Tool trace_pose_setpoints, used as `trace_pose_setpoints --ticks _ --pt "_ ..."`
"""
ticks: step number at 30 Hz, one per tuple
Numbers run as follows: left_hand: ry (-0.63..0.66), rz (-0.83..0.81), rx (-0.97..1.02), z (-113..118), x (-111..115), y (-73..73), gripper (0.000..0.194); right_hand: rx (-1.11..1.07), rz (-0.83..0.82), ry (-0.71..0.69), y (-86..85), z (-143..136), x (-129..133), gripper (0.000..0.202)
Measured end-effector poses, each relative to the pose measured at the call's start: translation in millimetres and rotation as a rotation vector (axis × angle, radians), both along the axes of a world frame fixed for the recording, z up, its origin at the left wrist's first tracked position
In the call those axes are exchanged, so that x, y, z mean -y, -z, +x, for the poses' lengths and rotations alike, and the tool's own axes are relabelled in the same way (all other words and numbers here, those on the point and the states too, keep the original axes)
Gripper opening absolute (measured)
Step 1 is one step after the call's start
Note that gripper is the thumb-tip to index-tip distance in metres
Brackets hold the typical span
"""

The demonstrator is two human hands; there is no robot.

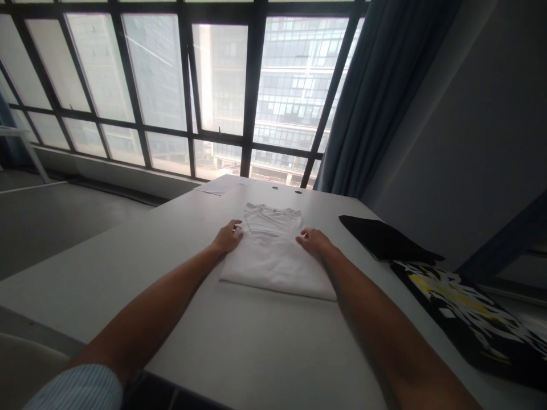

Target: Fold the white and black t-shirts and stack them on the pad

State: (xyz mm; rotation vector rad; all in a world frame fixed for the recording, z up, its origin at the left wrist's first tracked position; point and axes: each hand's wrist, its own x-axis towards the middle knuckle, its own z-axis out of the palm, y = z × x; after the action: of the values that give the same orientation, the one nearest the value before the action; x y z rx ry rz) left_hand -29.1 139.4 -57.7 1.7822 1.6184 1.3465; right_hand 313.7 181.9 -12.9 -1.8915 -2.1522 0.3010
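A white shirt (276, 265) lies folded on the white table (256, 341), its lower part doubled up toward the neckline, which faces the window. At the shirt's left edge is my left hand (229, 236), thumb and fingers curled close around the cloth's edge. On the opposite edge, my right hand (313, 240) has its thumb and fingertips at the fabric, a little below the collar. Both hands appear to pinch the white shirt.
A folded black cloth (382, 238) lies at the table's right side. Nearer, a black garment with a yellow and white print (465, 307) lies along the right edge. Paper sheets (220, 185) rest at the far left corner. A blue curtain (376, 102) hangs beyond.
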Motion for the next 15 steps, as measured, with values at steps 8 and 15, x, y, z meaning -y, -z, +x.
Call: trace_pose_setpoints --ticks 8,15 --pt "-0.055 0.018 -0.155 -4 -4 2.4 0.031 0.086 0.071 0.005 12.3 26 7 0.027" --pt "-0.065 0.109 -0.151 1 1 1.1 0.031 -0.149 0.337 -0.013 27.1 21 15 0.024"
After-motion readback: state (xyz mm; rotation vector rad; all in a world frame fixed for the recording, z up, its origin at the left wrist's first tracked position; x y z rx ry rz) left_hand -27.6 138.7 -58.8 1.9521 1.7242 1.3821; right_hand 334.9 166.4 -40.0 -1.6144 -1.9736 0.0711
